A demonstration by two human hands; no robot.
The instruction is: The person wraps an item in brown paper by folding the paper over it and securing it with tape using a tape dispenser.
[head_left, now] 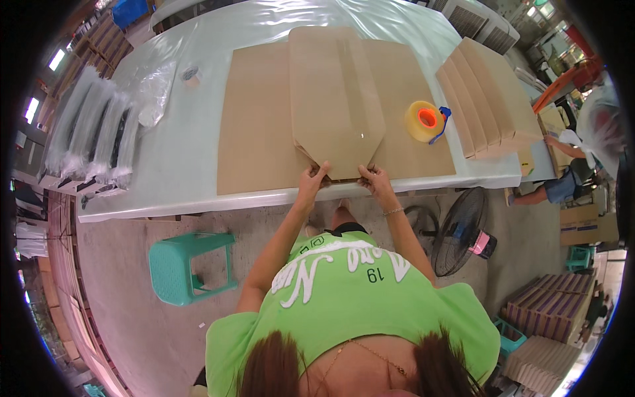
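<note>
A stack of brown paper bags (334, 99) lies flat on a large sheet of brown cardboard (258, 119) on the table, pointed end toward me. My left hand (312, 177) grips the near left corner of the stack's pointed end. My right hand (374, 177) holds the near right corner, a thin bracelet on that wrist. Both hands pinch the bags at the table's front edge.
A roll of clear tape with an orange core (424, 120) lies right of the bags. More folded brown bags (489, 99) are fanned at the right. Bagged dark items (92, 132) lie left. A teal stool (188, 264) and a floor fan (460, 231) stand below; a person (562, 182) is at the far right.
</note>
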